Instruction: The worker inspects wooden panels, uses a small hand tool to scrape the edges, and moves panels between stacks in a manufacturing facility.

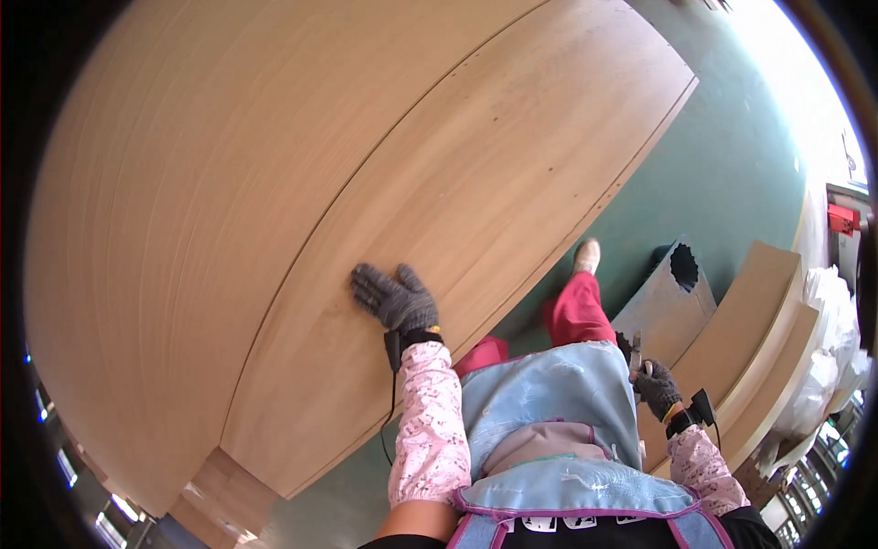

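My left hand, in a dark grey knit glove, lies flat with fingers stretched out on a long light-brown wooden panel. Small dark holes and specks dot that panel near its right edge. Down by my right side, my right hand, gloved alike, is closed around a small flat tool with a greyish blade-like end. Its exact kind is too small to make out, and my fingers hide its lower part. Both wrists carry black straps with small devices and cables.
A larger wood-grain panel adjoins the first along a dark seam. To my right stand a grey metal piece with a jagged dark hole, stacked curved boards and white plastic bags. The floor is green.
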{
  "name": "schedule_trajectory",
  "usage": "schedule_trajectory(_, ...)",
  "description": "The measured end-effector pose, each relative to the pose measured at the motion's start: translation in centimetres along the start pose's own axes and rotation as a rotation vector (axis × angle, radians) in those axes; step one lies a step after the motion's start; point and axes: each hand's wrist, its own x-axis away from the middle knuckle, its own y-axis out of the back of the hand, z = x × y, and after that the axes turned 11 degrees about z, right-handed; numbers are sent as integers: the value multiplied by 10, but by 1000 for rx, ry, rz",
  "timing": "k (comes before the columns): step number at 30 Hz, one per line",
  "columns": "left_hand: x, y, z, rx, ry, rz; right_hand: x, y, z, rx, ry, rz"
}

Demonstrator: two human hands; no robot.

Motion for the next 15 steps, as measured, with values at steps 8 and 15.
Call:
schedule_trajectory(8,-88,69,-77,248,-101,-75,60,-39,59,-34,-8,-75)
schedule_trajectory(15,-222,90,-68,658,-203,-51,96,-104,145,-28,17,-205)
